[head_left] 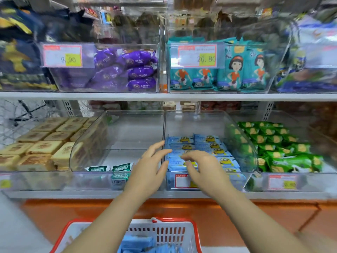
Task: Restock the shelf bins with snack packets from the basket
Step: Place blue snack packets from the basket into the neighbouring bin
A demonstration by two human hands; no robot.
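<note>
A clear bin on the lower shelf holds rows of light blue snack packets with a yellow cartoon figure. My left hand reaches over the bin's left front corner, fingers loosely spread, holding nothing. My right hand hovers over the front blue packets with fingers slightly bent; whether it touches them is unclear. Below, a white basket with a red rim holds more light blue packets, partly hidden behind my forearms.
Left of the blue bin, a clear bin holds a few green-white packets. Tan biscuit packs fill the far-left bin, green packets the right one. The upper shelf carries purple packets and teal packets. An orange base runs below.
</note>
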